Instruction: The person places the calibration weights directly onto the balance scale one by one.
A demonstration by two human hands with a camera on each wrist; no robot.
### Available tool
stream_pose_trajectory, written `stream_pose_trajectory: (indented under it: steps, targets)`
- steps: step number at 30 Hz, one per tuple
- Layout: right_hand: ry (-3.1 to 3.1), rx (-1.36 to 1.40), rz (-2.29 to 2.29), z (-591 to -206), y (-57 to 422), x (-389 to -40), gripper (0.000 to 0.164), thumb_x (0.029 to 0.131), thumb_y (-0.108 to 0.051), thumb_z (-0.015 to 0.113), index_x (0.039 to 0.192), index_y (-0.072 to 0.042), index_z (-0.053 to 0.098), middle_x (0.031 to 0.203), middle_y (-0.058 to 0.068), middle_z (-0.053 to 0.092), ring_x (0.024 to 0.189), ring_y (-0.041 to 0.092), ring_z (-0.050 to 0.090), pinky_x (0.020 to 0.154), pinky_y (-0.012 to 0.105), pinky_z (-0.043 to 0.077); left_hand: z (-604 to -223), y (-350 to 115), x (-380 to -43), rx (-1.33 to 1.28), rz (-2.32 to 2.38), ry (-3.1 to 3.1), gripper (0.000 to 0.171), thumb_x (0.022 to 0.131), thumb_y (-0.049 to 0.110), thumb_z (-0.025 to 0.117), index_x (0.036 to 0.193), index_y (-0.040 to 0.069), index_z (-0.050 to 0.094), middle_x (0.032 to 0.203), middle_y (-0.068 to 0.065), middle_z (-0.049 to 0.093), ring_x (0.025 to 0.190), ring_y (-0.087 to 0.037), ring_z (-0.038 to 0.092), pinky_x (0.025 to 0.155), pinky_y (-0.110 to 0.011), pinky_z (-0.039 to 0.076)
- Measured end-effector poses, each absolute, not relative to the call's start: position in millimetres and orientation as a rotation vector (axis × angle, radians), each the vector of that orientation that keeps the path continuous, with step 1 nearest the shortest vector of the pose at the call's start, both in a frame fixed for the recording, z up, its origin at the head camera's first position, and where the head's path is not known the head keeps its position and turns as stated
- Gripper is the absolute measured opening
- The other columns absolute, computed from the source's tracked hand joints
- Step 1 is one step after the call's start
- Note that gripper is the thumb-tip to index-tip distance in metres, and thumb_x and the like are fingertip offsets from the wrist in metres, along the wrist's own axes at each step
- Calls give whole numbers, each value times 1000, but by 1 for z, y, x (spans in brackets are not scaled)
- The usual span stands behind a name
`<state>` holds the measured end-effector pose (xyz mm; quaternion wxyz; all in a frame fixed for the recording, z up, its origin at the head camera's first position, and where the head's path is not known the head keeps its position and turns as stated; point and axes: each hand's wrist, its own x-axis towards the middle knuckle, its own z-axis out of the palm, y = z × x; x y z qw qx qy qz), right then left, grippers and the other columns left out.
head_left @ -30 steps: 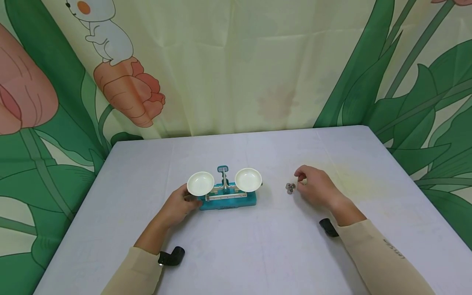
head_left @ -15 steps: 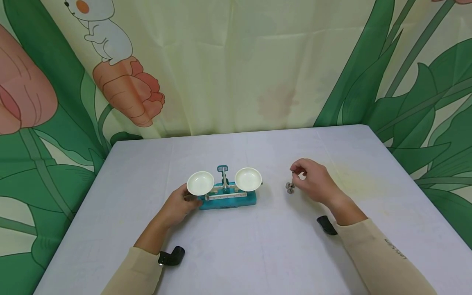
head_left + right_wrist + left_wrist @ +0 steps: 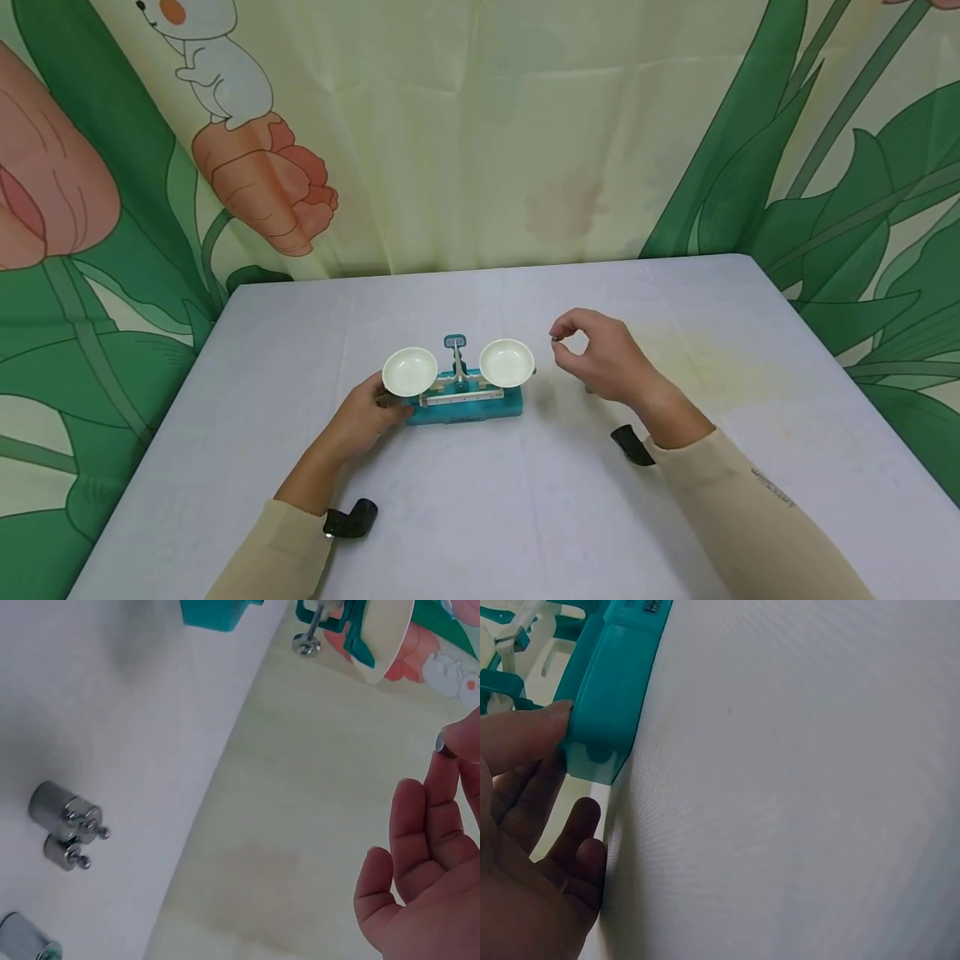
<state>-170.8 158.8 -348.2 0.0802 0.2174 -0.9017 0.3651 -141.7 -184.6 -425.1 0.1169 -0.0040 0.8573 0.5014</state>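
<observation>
A teal balance scale [image 3: 467, 410] with two white pans stands on the table. My left hand [image 3: 362, 423] grips the left end of its base; in the left wrist view the thumb lies on the teal base [image 3: 611, 690], with some fingers behind it. Just right of the right pan [image 3: 507, 363], my right hand [image 3: 606, 360] is raised, pinching a tiny metal weight [image 3: 445, 746] between thumb and fingertip. Several knobbed metal weights [image 3: 64, 812] sit together on the table, mostly hidden behind the right hand in the head view. Both pans hold nothing visible.
A white cloth covers the table [image 3: 480, 517]. Behind it hangs a printed curtain [image 3: 495, 150] with leaves, a carrot and a rabbit. In the right wrist view another metal cylinder [image 3: 24, 939] shows at the lower left corner.
My right hand has lifted off the group of weights with a tiny weight pinched in it and moved left toward the right pan. The left hand stays on the scale's base.
</observation>
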Motion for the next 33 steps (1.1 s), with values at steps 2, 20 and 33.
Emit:
stream_pose_trajectory:
  steps: [2,20,33]
  targets:
    - [-2697,691,1084,-345,151,-172,11,89,-5,66,100,-5,67,98,6,68,98,27,62,87,46,51,-425,-185,-142,-10,1468,2509,66,90,7,71,149,2,42,152,-21,43,139,-45,38,104,-57,42]
    - [-2822,878,909,-344,110,-187,9,90,-11,67,97,-9,72,94,0,71,100,30,59,93,53,42,-428,-185,-144,-18,1464,2518,64,91,6,71,148,2,42,151,-21,44,138,-46,39,105,-59,41]
    - [-2918,870,696,-345,95,-188,11,91,-17,69,99,-12,74,95,-2,72,99,25,58,91,52,42,-429,-186,-143,-10,1447,2533,65,90,7,71,148,2,42,150,-22,44,137,-47,39,106,-61,40]
